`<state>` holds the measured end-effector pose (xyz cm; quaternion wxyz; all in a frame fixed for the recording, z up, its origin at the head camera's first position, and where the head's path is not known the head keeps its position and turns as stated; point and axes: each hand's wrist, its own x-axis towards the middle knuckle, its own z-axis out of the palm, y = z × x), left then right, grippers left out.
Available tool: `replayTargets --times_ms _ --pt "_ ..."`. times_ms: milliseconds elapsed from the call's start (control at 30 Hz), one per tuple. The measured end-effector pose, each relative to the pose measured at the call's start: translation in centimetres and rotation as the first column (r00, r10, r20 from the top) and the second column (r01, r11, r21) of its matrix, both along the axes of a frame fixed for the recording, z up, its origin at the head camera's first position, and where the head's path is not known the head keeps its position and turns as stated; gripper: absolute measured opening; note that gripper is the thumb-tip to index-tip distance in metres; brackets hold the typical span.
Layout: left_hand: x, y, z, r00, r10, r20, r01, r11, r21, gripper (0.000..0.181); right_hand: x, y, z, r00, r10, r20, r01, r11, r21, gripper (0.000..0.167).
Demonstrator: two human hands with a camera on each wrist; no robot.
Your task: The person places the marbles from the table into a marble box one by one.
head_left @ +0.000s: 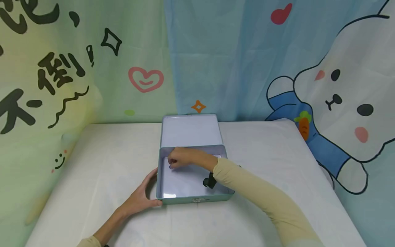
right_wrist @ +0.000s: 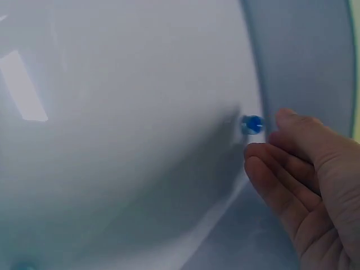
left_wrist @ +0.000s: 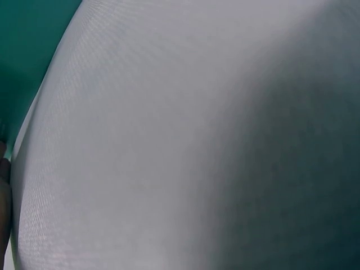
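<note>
The left hand (head_left: 140,199) is spread wide around the near corner of a shallow, rectangular green box (head_left: 180,200), its thumb at the front and its fingers along the outer side wall. The box stands between the two hands' arms, with smooth, straight-edged walls that look like painted metal.

The right hand (head_left: 183,157) reaches inside, over the part nearest the left hand, its thumb and fingers bent toward each other with a narrow gap between. Just beyond those fingertips is a tiny, rounded piece (right_wrist: 253,125), bright blue and shiny, near the inner wall; in the right wrist view it appears clear of the fingers, though whether any finger touches it I cannot tell.

Under the right hand, the pale box floor (head_left: 185,185) is glossy and throws back a hard-edged patch of light. Beyond that hand the flat, pale-lined lid (head_left: 191,130) leans open. To the right of the left thumb, a small silvery clasp (head_left: 198,200) sits on the front wall. Beneath both arms lies white cloth (head_left: 123,147), softly creased and finely woven.
</note>
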<state>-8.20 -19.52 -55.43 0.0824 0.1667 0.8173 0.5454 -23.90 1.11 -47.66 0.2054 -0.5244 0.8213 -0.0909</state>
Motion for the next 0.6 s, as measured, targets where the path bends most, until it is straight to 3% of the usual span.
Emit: replayTargets --times_ms 200,367,500,600 --pt "0.0 0.0 -0.1 1.000 0.019 -0.012 -0.019 1.000 -0.020 0.114 0.0 2.2 1.7 0.998 -0.023 0.058 0.027 0.997 -0.068 0.016" --pt "0.0 0.1 -0.1 1.000 0.009 -0.024 -0.009 1.000 -0.013 0.114 0.4 5.1 3.0 0.990 -0.044 0.132 0.068 0.981 -0.181 0.016" --pt "0.1 0.1 -0.2 1.000 0.010 -0.015 -0.010 1.000 -0.005 0.114 0.9 7.9 4.7 0.983 -0.098 0.156 0.141 0.946 -0.292 0.016" --pt "0.2 0.1 -0.2 1.000 0.012 -0.008 -0.012 1.000 -0.002 0.114 1.1 10.0 5.9 0.976 -0.192 0.102 0.216 0.906 -0.364 0.015"
